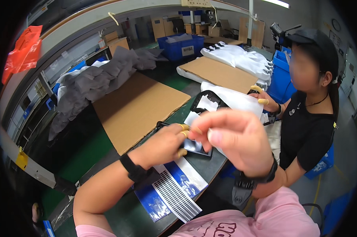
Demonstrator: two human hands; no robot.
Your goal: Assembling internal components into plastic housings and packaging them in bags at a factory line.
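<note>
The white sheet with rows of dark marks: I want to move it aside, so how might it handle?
The white sheet looks paper-thin, so it would probably be light and floppy, likely bending if lifted by one corner. It lies across glossy, wrinkled blue-and-white plastic, so it may slide easily when pushed.

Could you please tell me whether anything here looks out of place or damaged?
Nothing looks clearly damaged. The printed sheet lies aslant across a blue-and-white packet near the edge of the table, and the grey sheets make a rumpled heap along the cardboard; both look untidy.
</note>
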